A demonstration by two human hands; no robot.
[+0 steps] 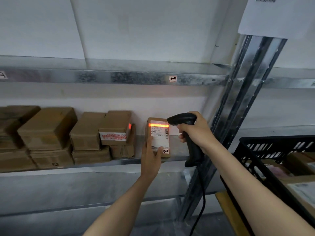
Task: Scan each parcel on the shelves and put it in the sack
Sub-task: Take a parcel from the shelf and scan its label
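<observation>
A galvanized metal shelf [102, 165] carries stacked cardboard boxes [49, 128] at left, with a black plastic crate [252, 155] at right beyond the upright. A labelled parcel [159, 133] stands on end on the shelf just right of the stacks, gripped at its lower left by the left hand [151, 159], thumb across the label. The right hand [196, 130] clasps a black corded scanner [192, 147], whose red beam [158, 125] crosses the top of the label.

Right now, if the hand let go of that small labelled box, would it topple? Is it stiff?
Probably it would tip: the small parcel stands on end near the front of the shelf, steadied by the left hand. Its flat cardboard faces and crisp edges suggest it is stiff, not floppy. One hand manages it, so it is likely light.
</observation>
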